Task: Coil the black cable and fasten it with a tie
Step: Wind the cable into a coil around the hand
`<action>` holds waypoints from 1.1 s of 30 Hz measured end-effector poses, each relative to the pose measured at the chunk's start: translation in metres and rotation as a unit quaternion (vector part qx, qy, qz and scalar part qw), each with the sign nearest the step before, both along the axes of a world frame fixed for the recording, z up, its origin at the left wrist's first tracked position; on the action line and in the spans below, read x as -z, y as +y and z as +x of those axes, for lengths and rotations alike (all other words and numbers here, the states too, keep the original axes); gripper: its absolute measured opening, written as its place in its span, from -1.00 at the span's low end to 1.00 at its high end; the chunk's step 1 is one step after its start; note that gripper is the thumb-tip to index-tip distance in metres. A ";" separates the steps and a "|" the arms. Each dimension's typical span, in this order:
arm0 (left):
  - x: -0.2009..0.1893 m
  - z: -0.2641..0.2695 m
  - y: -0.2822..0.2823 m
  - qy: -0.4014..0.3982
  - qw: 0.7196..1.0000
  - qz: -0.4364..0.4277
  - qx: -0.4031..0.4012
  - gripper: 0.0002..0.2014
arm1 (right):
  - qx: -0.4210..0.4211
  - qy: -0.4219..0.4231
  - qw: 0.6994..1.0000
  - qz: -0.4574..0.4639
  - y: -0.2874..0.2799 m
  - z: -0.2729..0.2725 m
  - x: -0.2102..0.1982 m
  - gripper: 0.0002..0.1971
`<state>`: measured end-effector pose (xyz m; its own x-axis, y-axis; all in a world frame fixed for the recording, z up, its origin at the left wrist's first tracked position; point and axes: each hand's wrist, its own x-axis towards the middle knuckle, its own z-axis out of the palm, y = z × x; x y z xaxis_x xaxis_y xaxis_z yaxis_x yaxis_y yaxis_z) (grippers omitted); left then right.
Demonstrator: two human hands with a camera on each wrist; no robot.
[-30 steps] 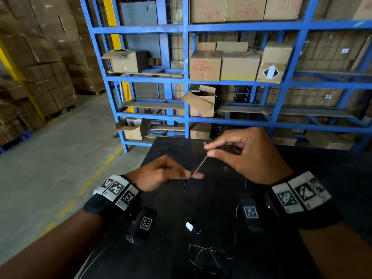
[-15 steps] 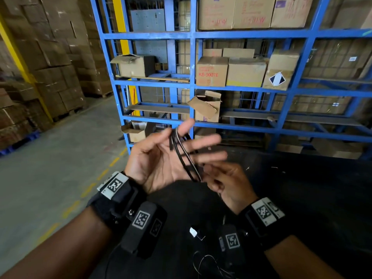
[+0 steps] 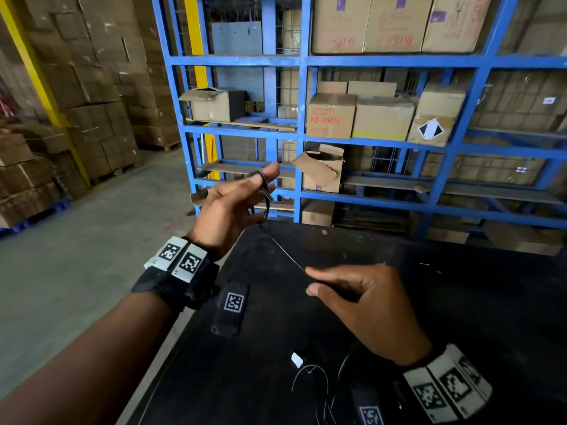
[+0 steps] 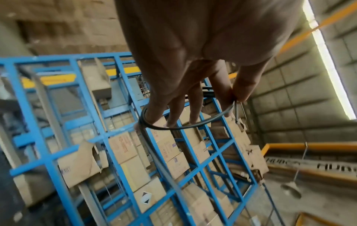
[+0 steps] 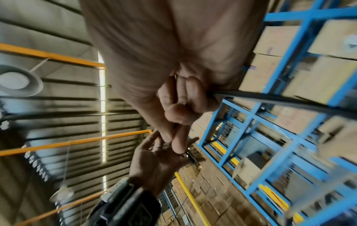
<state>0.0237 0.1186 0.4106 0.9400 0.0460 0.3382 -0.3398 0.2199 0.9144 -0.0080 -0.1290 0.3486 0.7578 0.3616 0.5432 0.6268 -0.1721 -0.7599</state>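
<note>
My left hand [image 3: 264, 182] is raised over the table's far left corner. Loops of the black cable [image 3: 267, 201] hang round its fingers, and the thumb pinches them against the index finger. In the left wrist view the coil [image 4: 173, 128] circles the fingers [image 4: 193, 107]. One free strand [image 3: 288, 256] runs down and right to my right hand [image 3: 310, 282], which pinches it between thumb and index finger. In the right wrist view the cable [image 5: 270, 99] leaves the right hand [image 5: 173, 142] to the right, with the left hand [image 5: 160, 157] beyond.
The black table [image 3: 445, 302] lies under both hands. A small white tag [image 3: 297, 359] and thin loose wires [image 3: 310, 374] lie near its front edge. A blue rack [image 3: 302, 133] with cardboard boxes stands right behind the table. Concrete floor [image 3: 92, 256] is at the left.
The hands were close together, the left palm open with the loops across it. The right hand has since drawn down and right, stretching a strand, and the left has risen and turned.
</note>
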 end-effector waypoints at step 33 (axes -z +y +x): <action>-0.023 -0.026 -0.004 0.024 0.971 -0.147 0.188 -0.59 | -0.123 0.249 0.952 0.131 0.024 0.018 0.034 -0.73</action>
<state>-0.0025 0.1148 0.4338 0.9236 -0.2151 0.3173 -0.1431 0.5745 0.8059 0.0097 -0.1049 0.3149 0.8548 0.4630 0.2344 0.1736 0.1705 -0.9699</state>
